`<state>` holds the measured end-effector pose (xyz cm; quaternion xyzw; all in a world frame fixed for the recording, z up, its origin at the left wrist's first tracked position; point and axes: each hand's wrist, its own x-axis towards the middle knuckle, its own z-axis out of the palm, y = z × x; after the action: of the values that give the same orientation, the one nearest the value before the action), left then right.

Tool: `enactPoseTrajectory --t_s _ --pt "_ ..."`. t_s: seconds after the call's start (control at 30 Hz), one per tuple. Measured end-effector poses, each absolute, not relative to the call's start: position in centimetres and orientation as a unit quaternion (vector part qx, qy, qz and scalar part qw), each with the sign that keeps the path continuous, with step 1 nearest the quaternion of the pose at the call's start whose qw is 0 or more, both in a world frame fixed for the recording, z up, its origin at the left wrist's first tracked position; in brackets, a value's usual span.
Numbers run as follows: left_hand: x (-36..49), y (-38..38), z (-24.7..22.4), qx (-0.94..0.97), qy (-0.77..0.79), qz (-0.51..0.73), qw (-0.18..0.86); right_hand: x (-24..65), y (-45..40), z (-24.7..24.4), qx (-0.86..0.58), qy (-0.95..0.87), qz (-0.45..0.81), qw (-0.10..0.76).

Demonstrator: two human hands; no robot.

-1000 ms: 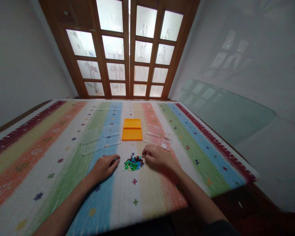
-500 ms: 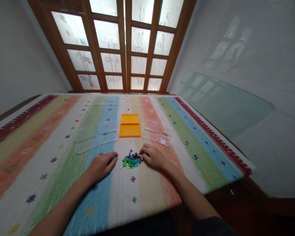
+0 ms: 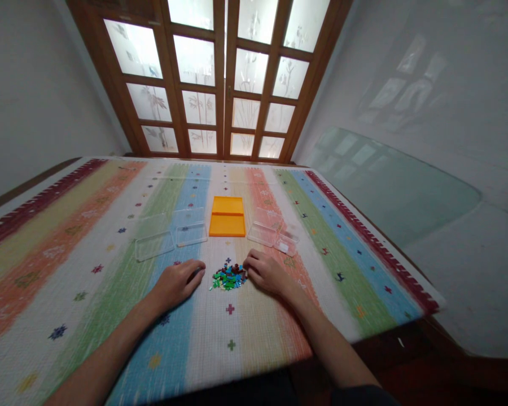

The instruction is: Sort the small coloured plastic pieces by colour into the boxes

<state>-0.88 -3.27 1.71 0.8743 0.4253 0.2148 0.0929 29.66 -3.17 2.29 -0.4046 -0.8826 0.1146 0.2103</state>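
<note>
A small heap of tiny building bricks [image 3: 229, 278], green, blue, dark red and some pale, lies on the striped cloth between my hands. Left of the heap, my left hand [image 3: 181, 281] rests on the cloth, apart from the bricks. Its fingers are curled in, with the thumb close to the index finger; whatever lies inside is in shadow. My right hand [image 3: 267, 270] lies at the heap's right edge, its bent fingertips at the outermost bricks. Its fingers are curled too, and their undersides are hidden.
Beyond the heap lies an opened orange case [image 3: 227, 225]. Clear plastic boxes with lids raised flank it: a larger box [image 3: 154, 247] and a smaller box [image 3: 192, 234] on the left, another box [image 3: 262, 233] and a little box [image 3: 286, 246] on the right. Striped cloth [image 3: 207, 361] covers the table.
The whole view has shifted and tilted slightly, so the boxes and doors sit a little further right. Both hands and the heap keep about the same places on the cloth.
</note>
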Motion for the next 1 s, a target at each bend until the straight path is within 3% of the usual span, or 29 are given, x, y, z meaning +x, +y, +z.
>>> enactPoseTrajectory --t_s 0.4,1.0 --pt "0.2 -4.5 3.2 0.898 0.317 0.281 0.121 29.9 -3.0 2.4 -0.404 -0.891 0.068 0.194" --pt "0.7 -4.9 3.1 0.911 0.313 0.245 0.107 29.9 -3.2 2.5 -0.410 -0.887 0.076 0.196"
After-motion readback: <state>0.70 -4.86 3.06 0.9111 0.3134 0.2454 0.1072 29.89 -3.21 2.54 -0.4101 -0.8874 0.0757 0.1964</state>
